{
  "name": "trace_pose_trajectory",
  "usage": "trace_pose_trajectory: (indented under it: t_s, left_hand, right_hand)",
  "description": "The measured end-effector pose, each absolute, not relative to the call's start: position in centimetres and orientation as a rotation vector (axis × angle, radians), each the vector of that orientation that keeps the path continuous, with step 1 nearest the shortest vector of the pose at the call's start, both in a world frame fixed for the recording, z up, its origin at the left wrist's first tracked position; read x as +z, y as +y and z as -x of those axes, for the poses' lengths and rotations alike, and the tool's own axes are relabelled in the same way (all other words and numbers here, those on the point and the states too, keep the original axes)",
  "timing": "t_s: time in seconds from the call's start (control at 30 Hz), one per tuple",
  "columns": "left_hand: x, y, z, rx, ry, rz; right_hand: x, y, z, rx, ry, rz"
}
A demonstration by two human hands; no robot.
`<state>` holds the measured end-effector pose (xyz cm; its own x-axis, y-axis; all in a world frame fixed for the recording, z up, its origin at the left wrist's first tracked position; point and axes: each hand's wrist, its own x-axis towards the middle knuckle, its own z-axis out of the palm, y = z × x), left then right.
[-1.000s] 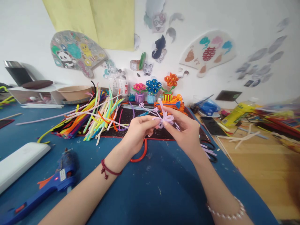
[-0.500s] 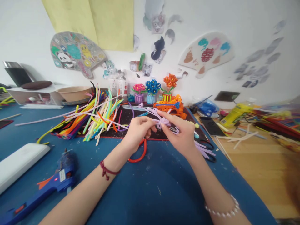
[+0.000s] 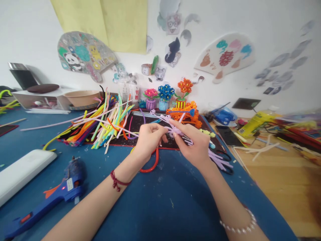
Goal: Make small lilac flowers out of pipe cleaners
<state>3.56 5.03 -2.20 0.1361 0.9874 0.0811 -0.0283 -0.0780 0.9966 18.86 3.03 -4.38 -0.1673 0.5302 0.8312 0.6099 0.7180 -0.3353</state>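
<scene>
We hold a lilac looped piece (image 3: 173,130) in the air between both hands, over the front edge of the dark mat (image 3: 168,144), well in from the right edge of the blue table (image 3: 175,204). Our left hand (image 3: 150,139) pinches its left side between thumb and forefinger; the other fingers curl inward. Our right hand (image 3: 193,142) presses thumb and forefinger together on the gathered loops, so the middle of the piece is partly covered.

What we can see of its long axis runs roughly crosswise, from the left fingertips to the right ones, nearly level with the mat's front edge. Some lilac strands slant away from us, toward the table's back edge and a little left, ending near a small coil; whether these belong to the held piece or lie on the mat behind it, we cannot tell.

Just beyond our right wrist, lilac strips (image 3: 219,160) lie across the mat's front right corner, beside black scissor handles (image 3: 227,171). A heap of coloured strips (image 3: 100,124) covers the mat's left end. Toward the table's left side, a blue glue gun (image 3: 59,197) points its nozzle at the back edge. Three potted flowers (image 3: 166,92) stand upright along that back edge.
</scene>
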Motion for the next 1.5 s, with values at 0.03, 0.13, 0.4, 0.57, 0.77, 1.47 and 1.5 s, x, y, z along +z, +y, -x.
trace_pose_trajectory:
  t_s: [0.03, 0.13, 0.4, 0.57, 0.77, 1.47, 1.5]
  left_hand:
    - [-2.2, 5.1, -3.4, 1.146, 1.028, -1.302]
    - [-2.0, 5.7, -2.6, 1.015, 0.876, -1.269]
    - [-1.7, 5.8, -2.2, 0.99, 0.798, -1.296]
    - [-1.9, 5.5, -2.6, 1.028, 0.838, -1.278]
    - [-1.9, 5.3, -2.9, 1.024, 0.865, -1.254]
    - [-1.7, 4.8, -3.2, 1.088, 0.768, -1.482]
    - [-1.7, 4.7, -3.2, 1.101, 0.762, -1.503]
  right_hand:
    - [-4.3, 3.1, -18.9, -0.04, -1.793, 0.907]
    - [-4.3, 3.2, -19.0, 0.189, -1.648, 0.912]
    - [-4.4, 3.7, -19.3, 0.542, -1.528, 0.871]
    - [-4.6, 4.1, -19.4, 0.602, -1.538, 0.821]
    - [-4.7, 4.3, -19.5, 0.652, -1.556, 0.84]
    - [-4.6, 4.3, -19.7, 0.733, -1.426, 0.825]
    - [-4.6, 4.3, -19.7, 0.749, -1.421, 0.823]
